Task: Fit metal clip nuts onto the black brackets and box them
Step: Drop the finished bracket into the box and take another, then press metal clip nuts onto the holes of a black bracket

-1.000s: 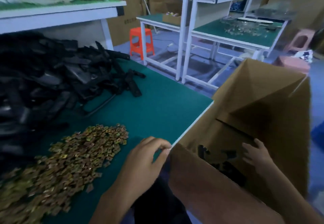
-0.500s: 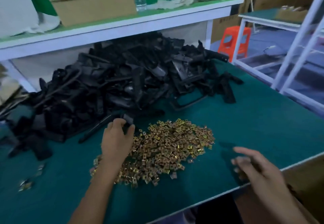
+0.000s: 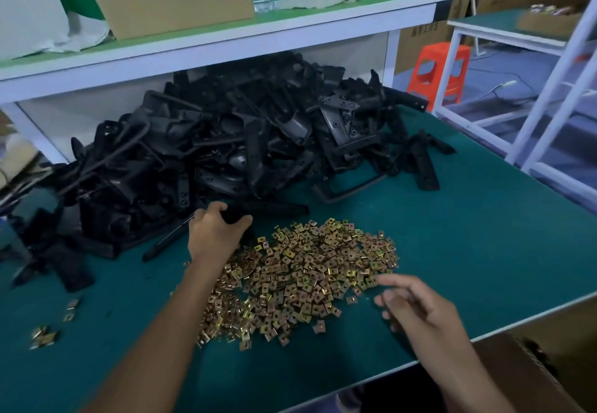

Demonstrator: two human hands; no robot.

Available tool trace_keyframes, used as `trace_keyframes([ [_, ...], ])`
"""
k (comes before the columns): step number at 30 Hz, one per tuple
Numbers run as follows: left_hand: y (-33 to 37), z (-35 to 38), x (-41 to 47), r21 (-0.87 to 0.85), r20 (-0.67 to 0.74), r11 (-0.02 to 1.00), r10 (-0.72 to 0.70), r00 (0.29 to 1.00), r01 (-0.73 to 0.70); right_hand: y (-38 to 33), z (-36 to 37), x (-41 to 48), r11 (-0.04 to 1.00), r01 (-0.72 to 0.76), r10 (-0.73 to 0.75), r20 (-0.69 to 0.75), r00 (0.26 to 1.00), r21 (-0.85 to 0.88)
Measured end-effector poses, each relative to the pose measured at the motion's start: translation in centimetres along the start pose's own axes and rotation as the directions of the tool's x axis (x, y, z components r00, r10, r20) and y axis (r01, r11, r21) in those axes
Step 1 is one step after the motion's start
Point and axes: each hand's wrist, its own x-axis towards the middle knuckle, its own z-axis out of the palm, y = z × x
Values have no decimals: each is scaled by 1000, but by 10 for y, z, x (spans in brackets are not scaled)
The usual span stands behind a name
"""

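The left hand grips a black bracket at the near edge of the bracket pile, just behind the heap of clip nuts. The right hand hovers loose-fingered, holding nothing, beside the heap near the front edge of the surface, with the cardboard box just beyond that edge.

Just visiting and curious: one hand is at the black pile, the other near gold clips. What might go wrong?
The left hand grips a black bracket at the foot of the tangled pile; pulling may drag others onto the clip nuts. The open right hand, beside nuts near the table edge, could sweep some off.
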Motion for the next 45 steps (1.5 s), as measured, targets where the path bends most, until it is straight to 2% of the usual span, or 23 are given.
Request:
trace_keyframes([
  [3, 2, 2, 3, 163, 111, 987, -26, 993, 8, 0, 5, 0, 1000, 1, -1, 11, 1000, 11],
  [7, 8, 6, 5, 183, 69, 982, -57, 996, 43, 1, 11, -5, 1000, -17, 17, 27, 999, 11],
  [12, 11, 9, 0, 50, -86, 999, 21, 996, -17, -2, 16, -7, 999, -5, 6, 37, 999, -32],
  [16, 16, 0, -12, -66, -266, 995, 52, 963, -72, -9, 19, -5, 996, 41, -39, 29, 999, -74],
  [18, 21, -12, -22, -73, -302, 986, 120, 946, -149, -13, 21, -3, 994, 72, -71, 20, 997, -85],
  [21, 33, -39, -41, -105, -230, 944, 284, 931, -314, -22, 22, 4, 990, 118, -120, -23, 993, -81],
  [24, 48, -69, -67, -78, -104, 921, 372, 922, -381, -33, 21, 9, 977, 200, -207, -103, 973, -73],
  [26, 61, -86, -83, -30, -12, 898, 440, 898, -440, -41, 22, 8, 950, 277, -291, -95, 952, -143],
  [28, 76, -101, -98, 39, 93, 849, 521, 848, -526, -50, 28, 8, 895, 349, -358, 16, 933, -279],
  [30, 91, -111, -113, 105, 175, 777, 599, 781, -620, -58, 36, 11, 759, 406, -373, 171, 912, -509],
  [32, 103, -114, -124, 60, 242, 726, 655, 716, -685, -60, 44, 14, 591, 433, -339, 278, 899, -681],
  [33, 107, -112, -128, 14, 285, 714, 668, 687, -700, -61, 48, 15, 567, 433, -300, 314, 901, -701],
  [35, 107, -103, -133, -71, 386, 713, 664, 640, -697, -59, 54, 14, 560, 450, -249, 376, 892, -696],
  [38, 92, -88, -136, -240, 478, 754, 640, 601, -612, -48, 56, 8, 474, 524, -309, 424, 851, -707],
  [39, 86, -83, -137, -305, 509, 773, 626, 591, -556, -45, 56, 6, 484, 520, -270, 445, 854, -704],
  [42, 68, -72, -131, -403, 560, 792, 609, 562, -458, -25, 57, 1, 594, 419, -34, 499, 866, -687],
  [43, 61, -66, -124, -403, 544, 801, 598, 588, -442, -19, 58, 2, 605, 383, 6, 486, 874, -698],
  [45, 45, -54, -103, -327, 449, 855, 515, 730, -402, -15, 59, 5, 684, 281, 52, 430, 902, -673],
])
